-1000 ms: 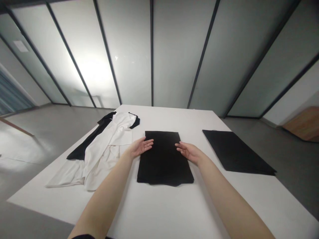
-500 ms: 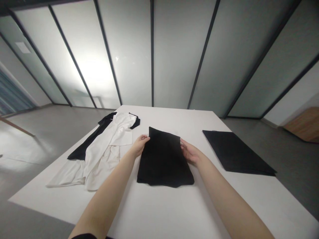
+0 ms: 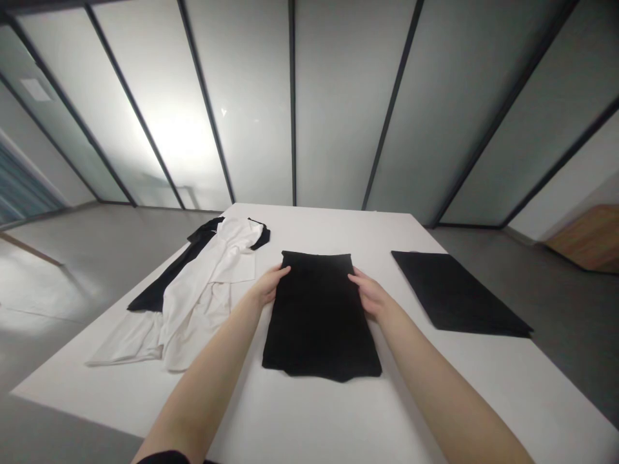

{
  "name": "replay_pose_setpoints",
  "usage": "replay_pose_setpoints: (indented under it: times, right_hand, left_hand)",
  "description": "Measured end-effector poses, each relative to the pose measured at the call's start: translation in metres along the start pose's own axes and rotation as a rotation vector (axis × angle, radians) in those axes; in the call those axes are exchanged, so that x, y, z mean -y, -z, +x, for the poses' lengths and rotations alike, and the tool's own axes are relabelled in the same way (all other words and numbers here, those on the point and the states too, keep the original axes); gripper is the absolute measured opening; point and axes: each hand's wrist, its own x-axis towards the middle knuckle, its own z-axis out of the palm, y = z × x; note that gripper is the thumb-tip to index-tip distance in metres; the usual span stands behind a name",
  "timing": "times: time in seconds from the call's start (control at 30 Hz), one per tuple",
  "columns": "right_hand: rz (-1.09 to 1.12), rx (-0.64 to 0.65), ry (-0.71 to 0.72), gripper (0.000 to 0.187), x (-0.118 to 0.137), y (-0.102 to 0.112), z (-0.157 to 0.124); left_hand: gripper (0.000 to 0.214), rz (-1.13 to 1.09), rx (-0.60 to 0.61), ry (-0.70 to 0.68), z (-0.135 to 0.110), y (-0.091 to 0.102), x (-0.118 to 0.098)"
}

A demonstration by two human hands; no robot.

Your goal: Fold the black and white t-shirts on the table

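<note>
Grip of both hands is clamped on a folded black cloth (image 3: 319, 316): the left hand (image 3: 268, 285) pinches its left edge close to the far corner, with the thumb over the upper face; the right hand (image 3: 371, 293) pinches the right edge opposite, its fingers partly hidden by the fabric. Item is located at the middle of a white worktop (image 3: 300, 419), between the two forearms. Surface is matt, uniformly black, without visible print or marking; the darkness hides any seams, and the number of layers cannot be told. Outline is a roughly four-sided panel, showing wider at the near end. Far edge dips slightly between its two corners, which stand a little proud. Near edge is uneven: square at left and right, with a shallow bulge of fabric extending beyond the line at the middle. Whether the far end is clear of the surface cannot be told. To the right, well apart, a second folded black piece (image 3: 464, 296) lies flat. To the left, a rumpled white garment (image 3: 207, 283) lies partly over a black garment (image 3: 162, 287), both loosely spread and creased.
</note>
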Motion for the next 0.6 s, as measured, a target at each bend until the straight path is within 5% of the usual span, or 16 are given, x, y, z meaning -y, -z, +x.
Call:
replay_pose_setpoints:
  times: [0.17,0.3,0.47,0.6]
  right_hand:
    - [-0.013,0.164,0.13,0.034,0.006,0.025,-0.017]
    - [-0.093,0.338,-0.004,0.027,0.0,0.04,-0.029]
    - [0.005,0.208,0.074,0.03,-0.003,0.018,-0.014]
    - [0.023,0.028,-0.061,0.017,-0.004,0.004,0.006]
  left_hand:
    - [0.034,-0.019,0.207,-0.054,-0.016,0.029,-0.008]
    - [0.028,0.021,0.465,0.039,-0.022,0.052,-0.008]
    - [0.028,-0.101,0.15,-0.017,-0.006,0.03,-0.004]
    - [0.02,-0.061,-0.018,0.053,0.003,0.013,-0.003]
